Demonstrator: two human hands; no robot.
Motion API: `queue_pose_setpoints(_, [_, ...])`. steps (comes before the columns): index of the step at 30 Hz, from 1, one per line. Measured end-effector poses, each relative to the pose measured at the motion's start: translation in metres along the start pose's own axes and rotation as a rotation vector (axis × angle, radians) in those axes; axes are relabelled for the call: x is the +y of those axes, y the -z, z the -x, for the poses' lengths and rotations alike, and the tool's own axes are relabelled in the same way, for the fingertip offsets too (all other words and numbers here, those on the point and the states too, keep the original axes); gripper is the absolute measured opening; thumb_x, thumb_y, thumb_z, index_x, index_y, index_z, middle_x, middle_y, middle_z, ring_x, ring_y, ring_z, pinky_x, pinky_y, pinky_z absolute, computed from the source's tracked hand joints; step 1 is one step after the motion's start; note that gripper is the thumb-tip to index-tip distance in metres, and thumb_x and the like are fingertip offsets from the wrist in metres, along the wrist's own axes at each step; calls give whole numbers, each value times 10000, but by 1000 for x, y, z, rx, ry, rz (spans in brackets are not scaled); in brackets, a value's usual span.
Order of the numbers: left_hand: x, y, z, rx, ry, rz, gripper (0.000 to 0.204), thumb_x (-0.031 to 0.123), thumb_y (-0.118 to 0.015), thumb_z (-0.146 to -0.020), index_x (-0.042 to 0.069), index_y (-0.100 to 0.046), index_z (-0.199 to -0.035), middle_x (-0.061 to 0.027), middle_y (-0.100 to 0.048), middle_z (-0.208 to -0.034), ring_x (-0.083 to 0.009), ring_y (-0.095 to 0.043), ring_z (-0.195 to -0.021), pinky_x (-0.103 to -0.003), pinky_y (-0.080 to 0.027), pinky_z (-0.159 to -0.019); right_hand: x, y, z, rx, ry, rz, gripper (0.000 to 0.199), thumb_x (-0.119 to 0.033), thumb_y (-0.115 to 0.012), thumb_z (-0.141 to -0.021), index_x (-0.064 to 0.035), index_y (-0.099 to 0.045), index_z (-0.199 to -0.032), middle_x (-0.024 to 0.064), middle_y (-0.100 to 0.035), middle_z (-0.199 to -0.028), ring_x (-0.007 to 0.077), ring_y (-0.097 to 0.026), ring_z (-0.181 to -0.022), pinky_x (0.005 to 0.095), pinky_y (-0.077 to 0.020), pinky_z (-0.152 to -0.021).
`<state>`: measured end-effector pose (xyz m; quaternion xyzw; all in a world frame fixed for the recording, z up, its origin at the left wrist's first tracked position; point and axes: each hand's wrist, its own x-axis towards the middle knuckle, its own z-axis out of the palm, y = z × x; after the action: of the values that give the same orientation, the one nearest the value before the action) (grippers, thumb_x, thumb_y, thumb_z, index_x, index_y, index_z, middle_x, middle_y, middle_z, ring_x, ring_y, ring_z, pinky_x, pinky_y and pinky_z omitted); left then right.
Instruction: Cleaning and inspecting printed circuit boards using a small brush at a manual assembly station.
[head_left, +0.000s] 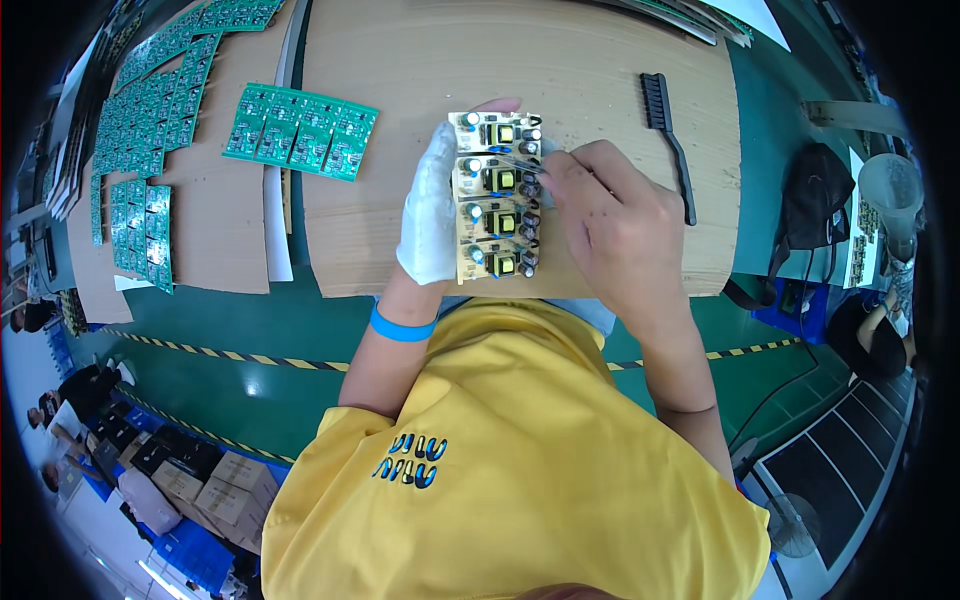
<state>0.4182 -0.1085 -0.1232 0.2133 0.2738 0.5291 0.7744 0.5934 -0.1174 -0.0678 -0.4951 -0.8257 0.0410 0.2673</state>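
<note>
My left hand (430, 218), in a white glove with a blue band at the wrist, grips a panel of circuit boards (489, 214) by its left side. The panel stands upright in view, its parts facing me: yellow-topped transformers, round capacitors and small blue pieces in repeating rows. My bare right hand (622, 215) is closed, with thumb and forefinger pinching thin metal tweezers (522, 162). Their tips reach over the upper part of the panel, near the topmost two rows. Whether the tips touch a part is too small to tell.
A black brush (669, 140) lies on the cardboard sheet (380, 240) to the right. One green circuit panel (300, 130) rests at its left edge. Several more green panels (150, 120) cover another cardboard farther left. Stacked boards (665, 18) sit at the far edge.
</note>
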Motion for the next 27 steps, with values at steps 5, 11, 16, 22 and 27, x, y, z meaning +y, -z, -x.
queue_pose_setpoints(5, [-3, 3, -1, 1, 11, 40, 595, 417, -306, -1123, -13, -458, -1507, -123, -676, -1235, -198, -673, -1076, -340, -580, -914, -2, 3, -3, -14, 20, 29, 127, -53, -780, -838, -54, -722, -952, 38, -621, -843, 228, -646, -616, 356, -499, -525])
queue_pose_setpoints(11, [-3, 4, -1, 7, 15, 60, 588, 412, -301, -1126, -12, -467, -1498, -126, -675, -1247, -207, -672, -1088, -347, -579, -928, -3, 6, -6, -53, 35, 67, 130, -43, -780, -822, -53, -721, -938, 30, -622, -847, 223, -652, -613, 350, -508, -523])
queue_pose_setpoints(16, [-1, 2, 1, 3, 26, 59, 581, 410, -305, -1126, -11, -488, -1482, -124, -673, -1268, -203, -664, -1115, -349, -572, -945, -3, 6, -7, -74, 43, 66, 118, -43, -767, -831, -52, -720, -939, 27, -624, -852, 222, -654, -614, 346, -511, -524])
queue_pose_setpoints(22, [-2, 0, -1, 98, 4, 3, 557, 426, -277, -1129, 40, -520, -1450, -111, -684, -1223, -199, -681, -1047, -357, -594, -891, -12, -11, -1, -32, 6, 108, 117, -32, -748, -844, -56, -726, -956, 28, -626, -855, 220, -652, -618, 346, -512, -526])
queue_pose_setpoints(27, [-5, 12, -1, -34, 10, 197, 568, 403, -293, -1123, 2, -519, -1456, -129, -675, -1286, -201, -677, -1092, -353, -570, -956, -21, -7, 4, -1, -101, 52, 127, -33, -744, -852, -62, -731, -975, 31, -632, -860, 225, -650, -619, 350, -512, -524])
